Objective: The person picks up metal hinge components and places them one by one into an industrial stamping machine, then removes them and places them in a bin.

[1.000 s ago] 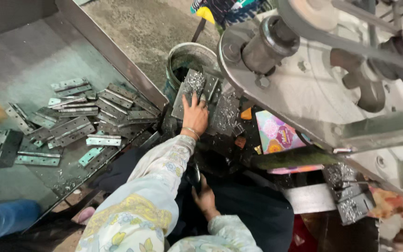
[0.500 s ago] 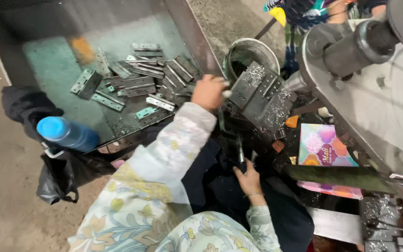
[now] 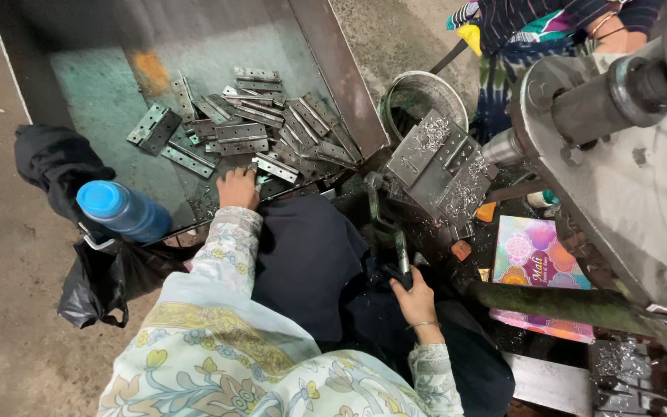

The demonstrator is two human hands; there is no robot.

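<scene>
From my seat, the tray (image 3: 110, 100) sits at eleven o'clock with a heap of hinges (image 3: 252, 135) lying in it. My left hand (image 3: 238, 189) rests at the heap's near edge, at six o'clock of it. The bottle (image 3: 123, 210) lies at nine o'clock of that hand, on a bag (image 3: 102, 282). My right hand (image 3: 417, 297) sits at five o'clock, seemingly on a lever (image 3: 395, 247). The bucket (image 3: 424, 96) stands at one o'clock, the machine (image 3: 619, 154) at three.

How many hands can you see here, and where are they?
2, both the person's own. The left hand rests at the near edge of the hinges in the metal tray. The right hand grips a dark lever by the machine. Others may be hidden.
</scene>
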